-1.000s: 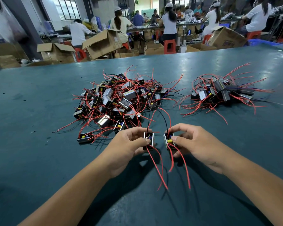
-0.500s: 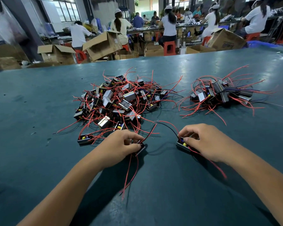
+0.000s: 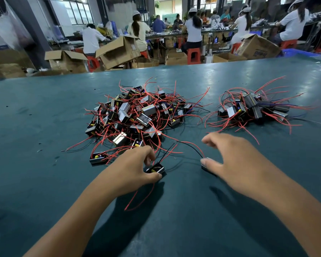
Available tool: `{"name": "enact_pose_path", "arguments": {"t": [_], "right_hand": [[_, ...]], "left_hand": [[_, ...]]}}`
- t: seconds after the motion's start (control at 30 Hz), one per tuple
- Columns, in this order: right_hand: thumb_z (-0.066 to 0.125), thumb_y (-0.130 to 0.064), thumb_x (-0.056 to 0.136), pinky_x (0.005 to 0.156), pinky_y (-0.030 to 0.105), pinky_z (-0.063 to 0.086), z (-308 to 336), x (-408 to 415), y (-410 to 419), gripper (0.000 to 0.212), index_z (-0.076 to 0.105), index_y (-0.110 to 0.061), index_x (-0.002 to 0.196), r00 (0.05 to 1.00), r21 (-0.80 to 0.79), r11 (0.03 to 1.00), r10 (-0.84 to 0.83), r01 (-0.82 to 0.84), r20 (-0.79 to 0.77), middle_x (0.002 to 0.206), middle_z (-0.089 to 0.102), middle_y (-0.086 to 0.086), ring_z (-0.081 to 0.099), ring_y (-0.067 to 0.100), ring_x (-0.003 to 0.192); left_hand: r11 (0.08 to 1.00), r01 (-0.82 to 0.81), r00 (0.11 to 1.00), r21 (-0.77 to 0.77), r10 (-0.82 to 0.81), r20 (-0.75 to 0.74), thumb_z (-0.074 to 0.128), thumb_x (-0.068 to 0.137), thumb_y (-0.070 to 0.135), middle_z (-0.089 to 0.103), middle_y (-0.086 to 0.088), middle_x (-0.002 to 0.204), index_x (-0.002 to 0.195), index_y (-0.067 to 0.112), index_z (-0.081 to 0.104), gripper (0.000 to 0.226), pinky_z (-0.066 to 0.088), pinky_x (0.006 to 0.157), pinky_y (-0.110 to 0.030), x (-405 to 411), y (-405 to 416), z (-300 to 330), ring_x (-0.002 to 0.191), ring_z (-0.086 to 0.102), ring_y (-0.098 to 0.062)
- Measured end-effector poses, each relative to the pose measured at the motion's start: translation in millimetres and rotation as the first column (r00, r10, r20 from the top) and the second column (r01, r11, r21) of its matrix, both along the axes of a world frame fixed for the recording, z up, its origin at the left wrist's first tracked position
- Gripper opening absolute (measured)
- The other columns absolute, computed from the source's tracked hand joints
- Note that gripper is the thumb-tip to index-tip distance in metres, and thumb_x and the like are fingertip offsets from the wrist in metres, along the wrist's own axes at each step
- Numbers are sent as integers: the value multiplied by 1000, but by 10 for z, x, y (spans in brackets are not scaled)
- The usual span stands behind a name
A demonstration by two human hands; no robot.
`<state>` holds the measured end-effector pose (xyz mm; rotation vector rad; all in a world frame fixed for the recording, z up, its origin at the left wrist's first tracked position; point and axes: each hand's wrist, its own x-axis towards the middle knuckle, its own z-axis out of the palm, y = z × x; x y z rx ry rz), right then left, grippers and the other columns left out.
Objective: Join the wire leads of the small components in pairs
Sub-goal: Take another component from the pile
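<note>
A wide teal worktop (image 3: 44, 117) fills the frame. At centre sits a large heap of small components (image 3: 137, 115) with red leads; a smaller heap (image 3: 252, 108) lies at upper right. Low centre, the left hand (image 3: 133, 169) pinches one black component (image 3: 155, 168) against the worktop, a narrow grip. The right hand (image 3: 235, 160), blurred, spreads wide over a second component (image 3: 207, 165), thumb touching it. A black lead (image 3: 191, 147) arcs between them. Best practice, I judge: steady both bodies, then bring matching lead ends together.
</note>
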<state>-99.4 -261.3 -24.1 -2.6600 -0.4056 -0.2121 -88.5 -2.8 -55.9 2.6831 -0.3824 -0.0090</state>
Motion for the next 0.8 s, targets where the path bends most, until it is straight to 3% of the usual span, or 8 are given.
{"name": "enact_pose_path", "arguments": {"t": [0.1, 0.2, 0.27, 0.37, 0.5, 0.6, 0.7, 0.8], "right_hand": [[64, -39, 91, 90, 35, 47, -185, 41, 100, 45, 44, -20, 126, 990, -308, 949, -102, 68, -96, 120, 59, -1, 54, 22, 114], [60, -34, 94, 83, 35, 49, -272, 99, 96, 34, 46, -20, 121, 989, -326, 942, -117, 81, -94, 114, 63, 0, 58, 24, 107], [64, -34, 91, 81, 33, 50, -277, 118, 61, 27, 53, -24, 113, 985, -89, 992, -99, 86, -141, 105, 66, -5, 62, 18, 97], [74, -32, 85, 74, 25, 53, -250, 71, 116, 17, 63, -28, 97, 963, 376, 923, 23, 83, -269, 88, 71, -8, 67, 9, 79], [69, -30, 89, 88, 36, 55, -306, 41, 207, 9, 69, -24, 95, 958, 576, 812, 82, 95, -274, 88, 74, -7, 70, 10, 83], [61, -49, 89, 89, 46, 52, -301, 2, 229, 27, 72, -25, 93, 951, 637, 766, 130, 84, -282, 85, 74, -1, 68, 17, 83], [64, -65, 71, 89, 53, 52, -285, -31, 267, 50, 71, -21, 93, 948, 654, 755, 169, 51, -269, 88, 74, 5, 69, 28, 89], [72, -53, 73, 80, 47, 55, -308, -17, 270, 37, 70, -22, 91, 964, 550, 835, 114, 38, -239, 83, 75, -2, 70, 20, 81]], "left_hand": [[999, -16, 999, 40, 18, -32, 74, 82, 45, 60, 11, 89, 95, 31, 58, 25, 41, 63, -19, -1, -18, -20, 76, 54, -3], [999, -43, 998, -13, 43, -39, 73, 84, 39, 63, 8, 80, 90, 27, 66, 15, 43, 62, -22, 10, -44, -20, 70, 55, -4], [967, -75, 992, -242, 49, -113, 74, 86, 33, 69, 7, 76, 89, 23, 71, 10, 46, 62, -22, 15, -99, -7, 65, 57, -3], [726, -143, 964, -672, -52, -261, 75, 87, 15, 74, -3, 78, 96, 8, 70, 12, 50, 61, -22, -30, -272, 0, 65, 61, -11], [526, -184, 965, -830, -64, -254, 80, 80, 14, 69, -3, 76, 96, 3, 67, 23, 52, 63, -20, -67, -446, -68, 66, 63, -12], [530, -159, 979, -833, -22, -202, 86, 68, 25, 62, -4, 73, 91, 1, 63, 40, 55, 63, -29, -72, -486, -99, 68, 60, -17], [626, -77, 993, -776, -19, -113, 94, 64, 28, 61, -5, 70, 87, 1, 58, 51, 54, 64, -51, -93, -551, -140, 66, 55, -19], [681, 12, 997, -732, -60, -39, 88, 66, 28, 62, -2, 71, 86, 8, 59, 40, 50, 64, -46, -134, -632, -186, 66, 52, -15]]}}
